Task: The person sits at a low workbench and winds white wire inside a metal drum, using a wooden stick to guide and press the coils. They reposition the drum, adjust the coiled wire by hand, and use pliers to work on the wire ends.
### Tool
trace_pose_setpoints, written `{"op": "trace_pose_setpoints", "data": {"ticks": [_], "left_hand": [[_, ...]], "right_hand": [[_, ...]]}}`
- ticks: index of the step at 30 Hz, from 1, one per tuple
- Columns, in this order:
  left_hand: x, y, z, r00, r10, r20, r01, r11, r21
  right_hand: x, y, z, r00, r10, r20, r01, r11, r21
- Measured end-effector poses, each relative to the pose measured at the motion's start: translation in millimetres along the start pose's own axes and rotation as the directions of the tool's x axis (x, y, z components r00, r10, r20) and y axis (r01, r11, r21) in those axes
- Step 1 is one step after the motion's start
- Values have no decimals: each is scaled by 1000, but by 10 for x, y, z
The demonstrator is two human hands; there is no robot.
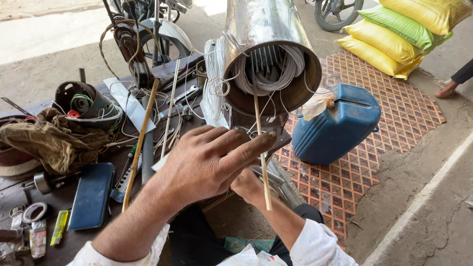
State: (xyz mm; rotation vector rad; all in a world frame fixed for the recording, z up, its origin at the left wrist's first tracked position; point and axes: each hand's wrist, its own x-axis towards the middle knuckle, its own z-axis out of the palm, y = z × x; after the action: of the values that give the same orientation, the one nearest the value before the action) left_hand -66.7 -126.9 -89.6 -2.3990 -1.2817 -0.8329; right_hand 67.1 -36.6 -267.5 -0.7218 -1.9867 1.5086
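A shiny steel motor stator tube (266, 29) lies on the bench edge with its open end toward me, white winding wires (276, 74) bunched inside. A thin bamboo stick (260, 148) runs from the windings down past my hands. My left hand (207, 162) is raised in front of the tube, fingers spread, its fingertip touching the stick. My right hand (249, 187) sits lower, mostly hidden behind the left; it seems to hold the stick's lower part.
The dark workbench (64, 197) holds a second stator (88, 103), brown rag (49, 140), dark phone (91, 194), tape roll, sticks and tools. A blue jerrycan (337, 125) stands on a patterned mat; yellow and green sacks (399, 34) lie at back right. Another person's foot (447, 89) shows at right.
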Motion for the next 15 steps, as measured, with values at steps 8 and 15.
{"op": "trace_pose_setpoints", "data": {"ticks": [8,15], "left_hand": [[-114,-7,54,1000,-21,-18,19,994,-109],[-59,-31,45,1000,19,13,-16,981,-191]], "right_hand": [[-117,214,141,952,273,136,-304,893,333],[-686,297,-185,922,361,142,-388,859,333]]}}
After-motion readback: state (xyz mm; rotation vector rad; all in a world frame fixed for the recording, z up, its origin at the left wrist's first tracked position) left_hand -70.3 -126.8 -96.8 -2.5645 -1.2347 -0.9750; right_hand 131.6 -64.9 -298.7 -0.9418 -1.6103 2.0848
